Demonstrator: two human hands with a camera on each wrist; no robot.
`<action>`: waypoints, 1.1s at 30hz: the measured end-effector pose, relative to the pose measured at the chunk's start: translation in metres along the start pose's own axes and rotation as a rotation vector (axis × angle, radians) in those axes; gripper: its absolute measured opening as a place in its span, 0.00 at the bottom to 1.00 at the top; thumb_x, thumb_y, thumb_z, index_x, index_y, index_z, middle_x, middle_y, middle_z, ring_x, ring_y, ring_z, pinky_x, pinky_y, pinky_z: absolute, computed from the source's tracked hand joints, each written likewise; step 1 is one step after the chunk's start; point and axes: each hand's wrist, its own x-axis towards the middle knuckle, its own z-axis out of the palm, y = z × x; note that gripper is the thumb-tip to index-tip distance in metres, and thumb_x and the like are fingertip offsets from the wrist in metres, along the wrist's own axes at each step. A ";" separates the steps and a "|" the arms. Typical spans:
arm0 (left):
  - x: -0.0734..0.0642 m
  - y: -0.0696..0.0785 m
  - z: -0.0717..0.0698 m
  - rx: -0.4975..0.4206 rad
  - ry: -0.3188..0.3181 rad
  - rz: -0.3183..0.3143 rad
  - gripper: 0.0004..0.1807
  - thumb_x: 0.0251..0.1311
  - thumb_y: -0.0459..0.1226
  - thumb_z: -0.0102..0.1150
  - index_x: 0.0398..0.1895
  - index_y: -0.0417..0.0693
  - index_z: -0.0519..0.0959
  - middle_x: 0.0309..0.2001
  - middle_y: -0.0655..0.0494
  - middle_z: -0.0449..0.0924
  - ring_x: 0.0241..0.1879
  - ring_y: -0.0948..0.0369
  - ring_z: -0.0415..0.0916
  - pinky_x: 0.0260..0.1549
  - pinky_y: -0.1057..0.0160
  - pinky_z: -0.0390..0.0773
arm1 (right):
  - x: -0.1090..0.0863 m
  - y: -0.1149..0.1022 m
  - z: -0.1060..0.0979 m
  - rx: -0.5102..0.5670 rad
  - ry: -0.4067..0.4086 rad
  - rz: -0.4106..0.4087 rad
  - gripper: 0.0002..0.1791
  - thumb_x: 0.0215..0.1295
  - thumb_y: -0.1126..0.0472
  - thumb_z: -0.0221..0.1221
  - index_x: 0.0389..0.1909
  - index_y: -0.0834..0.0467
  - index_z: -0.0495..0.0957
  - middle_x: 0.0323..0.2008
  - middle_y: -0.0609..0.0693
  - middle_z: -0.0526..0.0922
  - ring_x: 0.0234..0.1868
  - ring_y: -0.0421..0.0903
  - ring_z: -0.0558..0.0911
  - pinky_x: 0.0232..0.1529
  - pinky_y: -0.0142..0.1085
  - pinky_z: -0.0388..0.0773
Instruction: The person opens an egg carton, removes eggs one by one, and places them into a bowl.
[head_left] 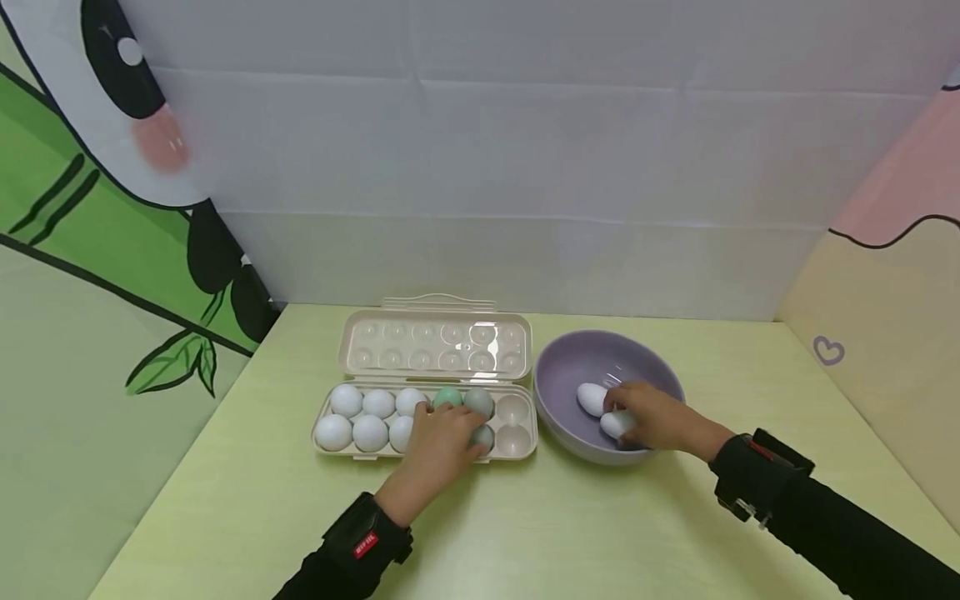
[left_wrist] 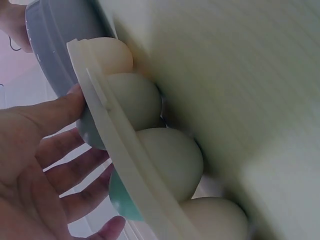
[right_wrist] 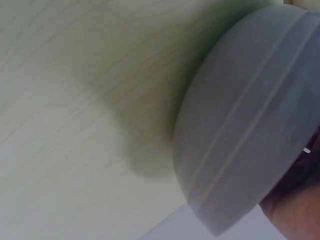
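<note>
My left hand (head_left: 442, 437) reaches over the open egg carton (head_left: 525, 446), thumb and forefinger at either side of a grey-green egg (left_wrist: 89, 134) seated in the front row. A mint-green egg (left_wrist: 122, 197) lies below the other fingers in the left wrist view. Several white eggs (head_left: 347, 400) fill the carton's left part, and another grey-green egg (head_left: 478, 402) sits in the back row. Inside the purple bowl (head_left: 558, 367), my right hand (head_left: 648, 412) grips a white egg (head_left: 617, 423); a second white egg (head_left: 592, 399) touches its fingers. The bowl wall hides most of this in the right wrist view.
The carton's clear lid (head_left: 435, 367) lies folded back behind it. Just right of the carton stands the bowl, both on a pale yellow table (head_left: 525, 533). A white sheet (head_left: 487, 167) hangs behind, and printed panels (head_left: 885, 333) flank the table.
</note>
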 end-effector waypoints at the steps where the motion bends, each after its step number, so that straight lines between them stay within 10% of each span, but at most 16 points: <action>1: 0.001 0.001 0.000 0.010 -0.009 0.000 0.16 0.41 0.48 0.67 0.35 0.55 0.78 0.30 0.59 0.78 0.32 0.57 0.72 0.33 0.49 0.66 | 0.001 0.000 0.000 0.002 0.000 -0.001 0.22 0.36 0.66 0.70 0.34 0.57 0.71 0.32 0.45 0.73 0.36 0.46 0.71 0.38 0.42 0.70; 17: 0.003 0.004 0.000 -0.089 0.101 0.056 0.08 0.41 0.35 0.66 0.24 0.50 0.76 0.26 0.57 0.77 0.29 0.58 0.74 0.29 0.52 0.69 | 0.002 0.002 -0.001 0.014 -0.001 0.082 0.18 0.45 0.60 0.67 0.36 0.57 0.71 0.34 0.48 0.73 0.37 0.46 0.71 0.39 0.42 0.70; 24: 0.018 0.012 -0.014 -0.432 0.161 -0.084 0.19 0.46 0.36 0.65 0.44 0.42 0.76 0.42 0.51 0.78 0.42 0.57 0.74 0.42 0.59 0.74 | 0.017 0.017 -0.029 0.113 0.066 -0.010 0.12 0.57 0.61 0.59 0.42 0.57 0.71 0.41 0.48 0.74 0.46 0.51 0.72 0.45 0.48 0.70; 33: 0.015 0.023 -0.036 -0.989 0.182 -0.212 0.19 0.48 0.31 0.63 0.47 0.47 0.76 0.45 0.53 0.77 0.37 0.61 0.75 0.35 0.64 0.77 | 0.025 -0.031 -0.026 0.368 0.186 -0.208 0.14 0.60 0.61 0.57 0.47 0.51 0.69 0.44 0.45 0.74 0.43 0.46 0.73 0.42 0.41 0.75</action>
